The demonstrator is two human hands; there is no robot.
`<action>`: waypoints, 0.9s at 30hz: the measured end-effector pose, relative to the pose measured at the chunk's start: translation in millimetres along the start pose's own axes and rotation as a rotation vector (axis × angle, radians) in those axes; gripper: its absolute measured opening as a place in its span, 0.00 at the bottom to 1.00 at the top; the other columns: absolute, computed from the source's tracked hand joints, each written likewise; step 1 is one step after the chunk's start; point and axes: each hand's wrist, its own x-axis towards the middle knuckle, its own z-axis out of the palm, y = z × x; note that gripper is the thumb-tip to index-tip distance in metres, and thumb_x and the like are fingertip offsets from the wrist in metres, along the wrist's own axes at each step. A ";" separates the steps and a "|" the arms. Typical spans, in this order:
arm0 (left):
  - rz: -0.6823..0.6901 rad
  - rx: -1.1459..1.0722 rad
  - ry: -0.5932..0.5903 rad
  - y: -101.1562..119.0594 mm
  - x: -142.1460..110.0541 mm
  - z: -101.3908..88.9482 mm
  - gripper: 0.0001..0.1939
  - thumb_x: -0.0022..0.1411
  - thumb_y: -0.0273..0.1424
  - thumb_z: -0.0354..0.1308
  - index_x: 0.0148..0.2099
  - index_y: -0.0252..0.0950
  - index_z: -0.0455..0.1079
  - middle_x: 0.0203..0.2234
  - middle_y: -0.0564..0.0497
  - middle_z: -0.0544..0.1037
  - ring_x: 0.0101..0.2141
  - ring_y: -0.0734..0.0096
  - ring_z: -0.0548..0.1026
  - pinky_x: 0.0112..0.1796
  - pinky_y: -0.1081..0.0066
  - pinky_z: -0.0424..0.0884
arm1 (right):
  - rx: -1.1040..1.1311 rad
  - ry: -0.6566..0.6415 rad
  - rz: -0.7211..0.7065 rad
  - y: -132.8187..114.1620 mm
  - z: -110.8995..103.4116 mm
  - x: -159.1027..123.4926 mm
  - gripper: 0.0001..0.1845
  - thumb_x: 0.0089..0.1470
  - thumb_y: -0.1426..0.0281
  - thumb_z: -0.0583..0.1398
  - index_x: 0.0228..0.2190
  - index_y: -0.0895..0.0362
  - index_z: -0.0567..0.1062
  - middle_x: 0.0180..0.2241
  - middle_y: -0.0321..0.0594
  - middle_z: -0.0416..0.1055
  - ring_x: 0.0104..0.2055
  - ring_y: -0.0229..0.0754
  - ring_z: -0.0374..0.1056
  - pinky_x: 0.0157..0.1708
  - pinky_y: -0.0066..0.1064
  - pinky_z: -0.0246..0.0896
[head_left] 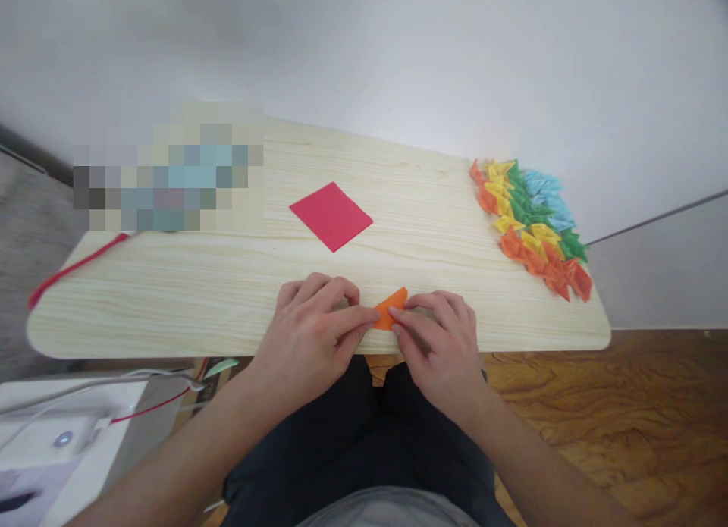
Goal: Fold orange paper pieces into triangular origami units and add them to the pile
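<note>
A small folded piece of orange paper (pixel 392 305) is held between my two hands near the table's front edge. My left hand (pixel 318 326) pinches its left corner between thumb and index finger. At its right side, my right hand (pixel 440 330) has thumb and index finger closed on the paper, with the other fingers curled. The fingertips cover part of the orange paper, so its full shape is partly hidden. Beyond my hands, a red square of paper (pixel 331 217) lies flat with one corner toward me.
Rows of folded paper pieces (pixel 535 216) in orange, yellow, green and blue stand at the table's right end. A pixelated patch hides things at the back left, where a red cord (pixel 80 269) runs over the edge. A white appliance (pixel 73 436) stands below left.
</note>
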 end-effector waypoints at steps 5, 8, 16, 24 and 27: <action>-0.017 -0.015 -0.009 25.1 -17.2 1.7 0.08 0.71 0.35 0.59 0.46 0.48 0.80 0.42 0.50 0.80 0.46 0.58 0.72 0.47 0.54 0.62 | 0.038 -0.068 -0.080 4.4 -4.1 15.0 0.14 0.60 0.77 0.65 0.42 0.47 0.83 0.50 0.38 0.76 0.55 0.51 0.65 0.55 0.49 0.61; 0.004 -0.053 -0.050 39.5 -25.7 6.3 0.09 0.72 0.36 0.57 0.47 0.45 0.78 0.45 0.50 0.80 0.47 0.57 0.73 0.49 0.53 0.62 | 0.064 -0.052 -0.067 3.6 -1.2 21.1 0.12 0.59 0.77 0.65 0.39 0.48 0.83 0.46 0.39 0.77 0.52 0.49 0.67 0.53 0.47 0.62; -0.046 -0.099 0.069 25.9 -28.5 1.7 0.07 0.68 0.31 0.61 0.47 0.42 0.77 0.47 0.49 0.81 0.49 0.57 0.73 0.52 0.53 0.63 | 0.082 -0.161 -0.181 9.7 -0.5 34.9 0.06 0.61 0.72 0.66 0.39 0.50 0.83 0.39 0.38 0.75 0.47 0.47 0.66 0.48 0.43 0.61; 0.002 -0.087 0.017 17.1 -22.8 -0.3 0.06 0.68 0.31 0.62 0.45 0.44 0.79 0.45 0.50 0.83 0.48 0.58 0.74 0.52 0.54 0.64 | 0.030 -0.121 -0.200 6.5 0.6 27.2 0.05 0.65 0.70 0.63 0.37 0.53 0.81 0.35 0.39 0.75 0.44 0.47 0.66 0.46 0.42 0.60; 0.016 -0.081 0.027 18.9 -26.8 1.9 0.06 0.69 0.31 0.61 0.45 0.44 0.79 0.44 0.50 0.83 0.48 0.59 0.74 0.52 0.54 0.64 | 0.043 -0.124 -0.187 2.5 -1.3 12.5 0.07 0.66 0.71 0.62 0.40 0.53 0.81 0.37 0.40 0.76 0.44 0.46 0.66 0.46 0.43 0.61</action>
